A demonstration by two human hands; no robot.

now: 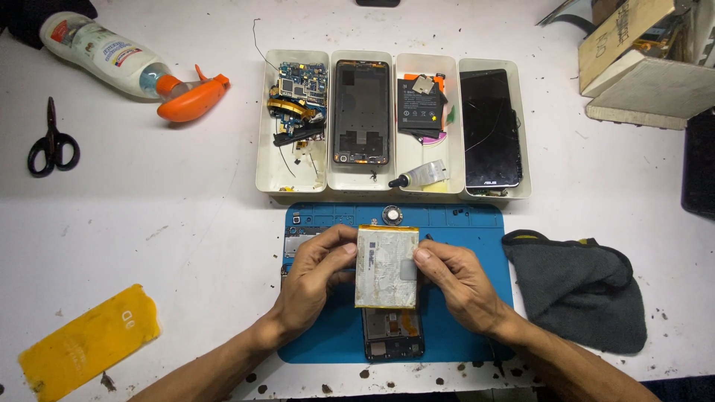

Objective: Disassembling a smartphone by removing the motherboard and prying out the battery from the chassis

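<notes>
Both hands hold a flat silver phone battery (386,268) upright above the blue work mat (477,223). My left hand (313,279) grips its left edge, thumb on the face. My right hand (458,283) grips the right edge, thumb pressed on the face. Below the battery lies an opened phone body (393,335) on the mat, partly hidden by the battery and hands. A small round part (392,215) rests at the mat's top edge.
Four white trays (272,164) behind the mat hold a circuit board (302,85), a phone frame (361,112), a black battery with a glue tube (421,175), and a screen (489,126). Grey cloth (581,286) right; spray bottle (126,63), scissors (52,141), yellow film (89,342) left.
</notes>
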